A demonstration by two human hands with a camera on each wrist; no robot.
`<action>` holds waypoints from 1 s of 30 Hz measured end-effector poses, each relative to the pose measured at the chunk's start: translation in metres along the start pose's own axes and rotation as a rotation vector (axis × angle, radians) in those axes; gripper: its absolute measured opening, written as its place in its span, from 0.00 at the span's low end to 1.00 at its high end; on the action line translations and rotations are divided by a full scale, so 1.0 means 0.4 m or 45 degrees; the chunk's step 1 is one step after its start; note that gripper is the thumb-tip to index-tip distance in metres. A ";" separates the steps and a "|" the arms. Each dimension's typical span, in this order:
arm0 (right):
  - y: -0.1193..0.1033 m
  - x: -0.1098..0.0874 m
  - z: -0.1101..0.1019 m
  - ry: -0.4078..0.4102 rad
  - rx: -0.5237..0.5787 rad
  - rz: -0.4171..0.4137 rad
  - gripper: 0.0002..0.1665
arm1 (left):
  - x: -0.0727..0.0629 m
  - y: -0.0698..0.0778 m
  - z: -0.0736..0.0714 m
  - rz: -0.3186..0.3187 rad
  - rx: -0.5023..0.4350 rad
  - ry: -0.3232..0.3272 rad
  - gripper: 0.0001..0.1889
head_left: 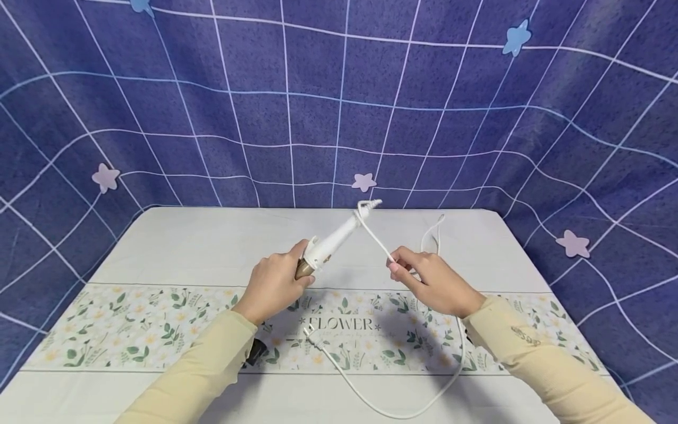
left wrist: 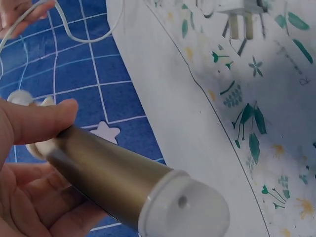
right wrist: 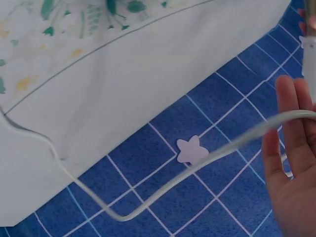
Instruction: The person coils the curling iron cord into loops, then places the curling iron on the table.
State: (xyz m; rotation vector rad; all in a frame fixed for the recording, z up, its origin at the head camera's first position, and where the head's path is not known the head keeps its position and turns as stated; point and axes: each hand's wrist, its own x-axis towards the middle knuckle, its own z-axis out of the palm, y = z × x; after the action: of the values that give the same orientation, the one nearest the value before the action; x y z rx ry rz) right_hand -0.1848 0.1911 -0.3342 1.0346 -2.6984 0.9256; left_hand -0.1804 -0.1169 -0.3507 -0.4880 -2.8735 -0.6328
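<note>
My left hand grips a curling iron by its gold barrel, and the white handle slants up to the right. In the left wrist view the barrel's white end cap points toward the camera. A white cord loops round the far end of the handle. My right hand pinches this cord between thumb and fingers, to the right of the iron. From there the cord runs down to the table, where its two-pin plug lies in front of the left hand.
A white table carries a printed floral band marked FLOWER. Behind it hangs a blue grid-patterned cloth with pale stars. A slack loop of cord stands out behind the right hand.
</note>
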 end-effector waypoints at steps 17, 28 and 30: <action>0.052 -0.015 0.003 0.007 -0.279 -0.158 0.12 | 0.004 -0.019 -0.015 -0.009 -0.043 0.080 0.36; 0.086 -0.007 0.028 -0.017 -0.356 -0.198 0.11 | -0.006 0.021 -0.018 0.082 -0.096 0.017 0.37; 0.089 -0.003 0.031 -0.026 -0.323 -0.172 0.12 | -0.007 0.026 -0.017 0.093 -0.121 -0.004 0.38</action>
State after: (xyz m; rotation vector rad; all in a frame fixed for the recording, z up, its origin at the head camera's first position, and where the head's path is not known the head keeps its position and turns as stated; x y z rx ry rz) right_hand -0.2051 0.2055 -0.3626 1.1565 -2.6343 0.5357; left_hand -0.1736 -0.1117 -0.3410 -0.6050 -2.8235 -0.7591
